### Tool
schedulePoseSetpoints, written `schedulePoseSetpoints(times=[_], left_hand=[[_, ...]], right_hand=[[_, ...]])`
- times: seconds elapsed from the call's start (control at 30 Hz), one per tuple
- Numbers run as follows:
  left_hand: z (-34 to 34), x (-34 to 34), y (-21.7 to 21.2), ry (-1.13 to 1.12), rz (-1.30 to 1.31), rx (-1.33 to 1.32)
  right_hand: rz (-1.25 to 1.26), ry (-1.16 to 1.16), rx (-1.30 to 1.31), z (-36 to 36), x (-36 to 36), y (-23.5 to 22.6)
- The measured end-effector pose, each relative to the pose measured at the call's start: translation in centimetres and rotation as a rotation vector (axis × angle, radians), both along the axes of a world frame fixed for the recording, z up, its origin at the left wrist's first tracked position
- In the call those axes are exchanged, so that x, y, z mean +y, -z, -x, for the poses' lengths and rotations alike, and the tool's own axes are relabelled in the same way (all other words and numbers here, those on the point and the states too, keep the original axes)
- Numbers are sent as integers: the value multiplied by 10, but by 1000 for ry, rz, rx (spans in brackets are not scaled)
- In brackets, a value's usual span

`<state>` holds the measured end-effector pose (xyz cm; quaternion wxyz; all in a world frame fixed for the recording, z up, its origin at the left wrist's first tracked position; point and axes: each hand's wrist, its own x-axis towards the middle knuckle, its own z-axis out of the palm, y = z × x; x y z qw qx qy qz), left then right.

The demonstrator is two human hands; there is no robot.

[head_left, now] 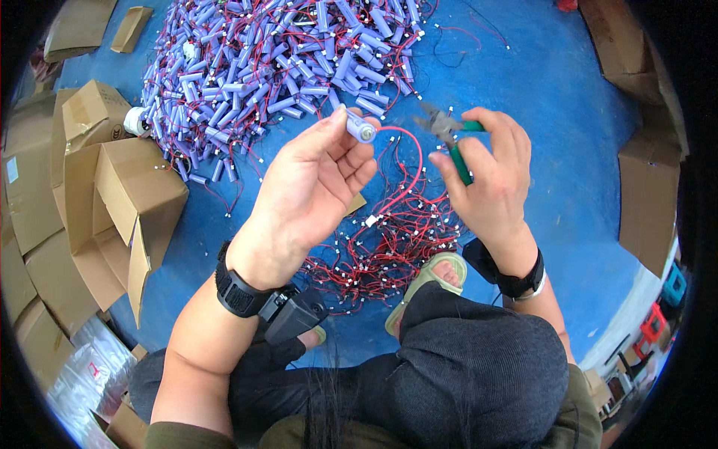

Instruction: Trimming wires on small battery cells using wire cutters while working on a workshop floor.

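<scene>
A purple cylindrical battery (357,127) is pinched between the thumb and fingers of my left hand (318,161), its metal end turned toward me. From it a red wire (419,161) curves right and down to a small white connector (371,221). My right hand (493,168) grips green-handled cutting pliers (462,153). Their metal jaws, slightly blurred, point up and left, apart from the battery and close to the wire's upper bend. Beneath both hands lies a tangled heap of red and black wires with white connectors (389,254).
A large pile of purple batteries with leads (277,67) spreads across the blue floor (568,224) ahead. An opened cardboard box (142,179) stands at left, near a white roll (136,121). More cardboard (649,194) lines the right. My sandalled foot (446,273) borders the wire heap.
</scene>
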<state>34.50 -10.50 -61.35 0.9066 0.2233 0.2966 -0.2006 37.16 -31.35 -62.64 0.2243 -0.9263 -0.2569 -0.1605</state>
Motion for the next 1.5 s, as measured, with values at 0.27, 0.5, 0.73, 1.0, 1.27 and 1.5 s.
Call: schedulePoseSetpoints(times=[0.27, 0.5, 0.73, 1.0, 1.27, 1.5], left_hand=[[2, -9, -4, -7, 33, 134], [2, -10, -12, 69, -30, 187], [-1, -11, -15, 148, -26, 140], [-4, 1, -11, 247, -167, 70], [14, 67, 30, 726, -801, 13], [33, 265, -88, 97, -1233, -64]], right_hand=[[-64, -210, -27, 1, 1, -1], [-41, -237, -148, 0, -3, -3], [26, -213, -243, 3, -4, 1], [-844, -517, 1409, 8, -17, -4], [321, -504, 837, 17, -22, 36], [556, -418, 917, 41, -51, 42]])
